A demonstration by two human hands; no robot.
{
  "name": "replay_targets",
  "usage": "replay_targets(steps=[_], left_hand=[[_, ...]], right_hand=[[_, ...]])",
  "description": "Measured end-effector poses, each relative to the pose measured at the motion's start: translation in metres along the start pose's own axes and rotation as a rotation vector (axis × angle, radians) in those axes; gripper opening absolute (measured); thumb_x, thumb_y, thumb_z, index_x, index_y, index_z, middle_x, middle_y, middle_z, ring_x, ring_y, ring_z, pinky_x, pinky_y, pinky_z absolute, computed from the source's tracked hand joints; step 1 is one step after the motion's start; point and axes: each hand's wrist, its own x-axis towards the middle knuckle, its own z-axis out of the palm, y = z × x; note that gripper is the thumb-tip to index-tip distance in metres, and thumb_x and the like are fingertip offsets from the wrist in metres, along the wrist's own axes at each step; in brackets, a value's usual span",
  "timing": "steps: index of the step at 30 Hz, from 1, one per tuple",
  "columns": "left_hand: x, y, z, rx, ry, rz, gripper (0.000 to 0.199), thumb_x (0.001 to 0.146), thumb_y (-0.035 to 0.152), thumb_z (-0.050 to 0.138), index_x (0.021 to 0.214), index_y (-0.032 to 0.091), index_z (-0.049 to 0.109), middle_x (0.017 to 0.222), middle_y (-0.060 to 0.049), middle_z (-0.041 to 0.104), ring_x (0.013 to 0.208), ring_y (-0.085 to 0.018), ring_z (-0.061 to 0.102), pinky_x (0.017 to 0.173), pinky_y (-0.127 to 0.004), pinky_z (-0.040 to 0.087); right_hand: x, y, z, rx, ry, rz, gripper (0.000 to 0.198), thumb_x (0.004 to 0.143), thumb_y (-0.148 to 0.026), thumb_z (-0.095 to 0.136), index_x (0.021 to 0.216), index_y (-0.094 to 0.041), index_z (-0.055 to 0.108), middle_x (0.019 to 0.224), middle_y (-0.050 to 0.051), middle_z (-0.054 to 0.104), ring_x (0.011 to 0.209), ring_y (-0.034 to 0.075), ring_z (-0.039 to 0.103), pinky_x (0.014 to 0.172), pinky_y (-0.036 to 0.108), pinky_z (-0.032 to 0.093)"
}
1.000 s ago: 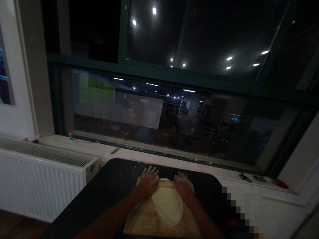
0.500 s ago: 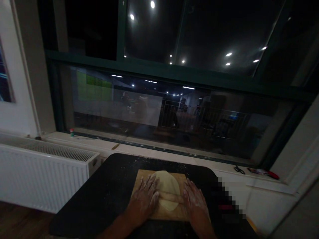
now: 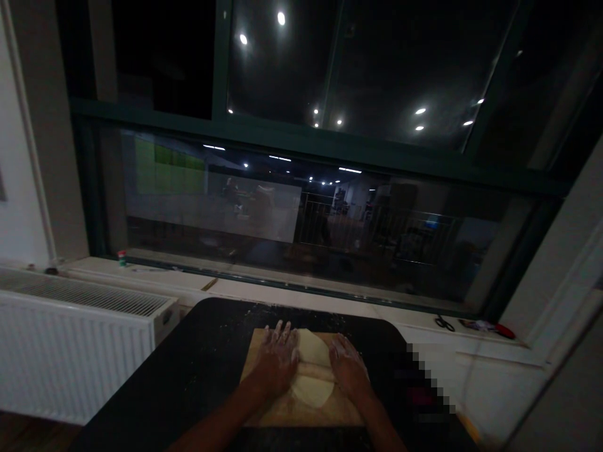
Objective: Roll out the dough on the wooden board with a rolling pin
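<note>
A pale, flattened sheet of dough [image 3: 313, 392] lies on a wooden board [image 3: 276, 415]. Across the dough runs a wooden rolling pin [image 3: 316, 371], with its ends under my palms. My left hand [image 3: 279, 364], dusted with flour, lies over the pin's left end, fingers stretched forward and apart past the board's far edge. On the pin's right end rests my right hand [image 3: 349, 367], also floury, its fingers extended flat. The palms hide both pin ends and the dough's side edges.
The board rests on a black table [image 3: 188, 370] with flour specks. Beyond it, a windowsill [image 3: 264, 294] holds scissors [image 3: 444, 323], a red object [image 3: 504, 331] and a small red-and-green container [image 3: 122, 258]. A white radiator [image 3: 75, 351] stands at the left.
Both hands have moved forward over the board, and the rolling pin has rolled slightly away from me across the dough. More dough shows on the near side. The camera view has shifted a little.
</note>
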Motion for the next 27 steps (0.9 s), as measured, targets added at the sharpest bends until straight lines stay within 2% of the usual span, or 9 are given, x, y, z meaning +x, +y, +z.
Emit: replay_targets(steps=[4,8,11,13,17,21,23,27], left_hand=[[-0.056,0.010,-0.013,-0.014,0.095,0.145,0.054,0.105,0.032,0.038,0.160,0.031,0.035,0.161,-0.002,0.047,0.149,-0.029,0.042,0.124,-0.056,0.036],[-0.099,0.015,-0.028,-0.038,0.092,0.172,0.062,0.108,0.035,0.039,0.164,0.036,0.014,0.165,0.004,0.039,0.149,-0.025,0.042,0.121,-0.051,0.042],[-0.113,0.014,-0.035,-0.052,0.071,0.178,0.062,0.108,0.037,0.039,0.164,0.039,0.013,0.165,0.005,0.037,0.150,-0.025,0.041,0.120,-0.050,0.045],[-0.111,0.012,-0.036,-0.064,0.069,0.174,0.061,0.108,0.039,0.038,0.164,0.040,0.014,0.164,0.005,0.038,0.149,-0.025,0.042,0.120,-0.050,0.044],[-0.080,0.007,-0.028,-0.071,0.057,0.191,0.055,0.109,0.042,0.035,0.162,0.038,0.024,0.162,0.002,0.044,0.147,-0.025,0.046,0.122,-0.054,0.039],[-0.024,0.000,-0.017,-0.075,0.014,0.108,0.051,0.108,0.050,0.034,0.155,0.032,0.045,0.158,-0.004,0.051,0.147,-0.033,0.045,0.121,-0.065,0.033],[0.006,-0.005,-0.012,-0.070,0.005,0.014,0.049,0.107,0.049,0.035,0.148,0.030,0.054,0.153,-0.008,0.057,0.144,-0.035,0.048,0.119,-0.069,0.032],[0.053,-0.017,-0.005,-0.048,-0.004,-0.120,0.041,0.107,0.037,0.035,0.133,0.028,0.066,0.140,-0.011,0.068,0.133,-0.033,0.059,0.114,-0.067,0.037]], right_hand=[[-0.066,0.005,0.010,-0.012,0.070,-0.068,0.049,0.100,-0.031,0.035,0.140,-0.027,0.065,0.153,0.005,0.054,0.146,0.028,0.046,0.119,0.050,0.042],[-0.123,0.008,0.027,0.079,0.160,-0.165,0.050,0.104,-0.038,0.030,0.139,-0.033,0.064,0.148,0.001,0.059,0.141,0.027,0.051,0.118,0.048,0.046],[-0.142,0.006,0.035,0.113,0.204,-0.183,0.050,0.104,-0.043,0.030,0.138,-0.034,0.065,0.144,0.003,0.063,0.137,0.029,0.055,0.116,0.049,0.049],[-0.140,0.004,0.033,0.089,0.202,-0.168,0.049,0.104,-0.046,0.032,0.139,-0.034,0.064,0.147,0.003,0.061,0.139,0.031,0.054,0.116,0.052,0.048],[-0.101,0.008,0.017,-0.011,0.132,-0.105,0.047,0.104,-0.037,0.033,0.141,-0.032,0.063,0.154,0.004,0.053,0.145,0.031,0.047,0.119,0.056,0.041],[-0.028,0.011,-0.002,-0.091,-0.062,-0.049,0.049,0.098,-0.015,0.037,0.138,-0.023,0.064,0.151,0.011,0.057,0.145,0.031,0.047,0.119,0.055,0.038],[0.012,0.008,-0.005,-0.081,-0.101,0.002,0.045,0.099,-0.017,0.037,0.134,-0.019,0.066,0.149,0.014,0.059,0.142,0.030,0.050,0.116,0.052,0.040],[0.077,-0.002,0.002,-0.035,-0.059,0.020,0.042,0.105,-0.028,0.034,0.126,-0.019,0.069,0.140,0.013,0.066,0.134,0.026,0.057,0.115,0.045,0.041]])
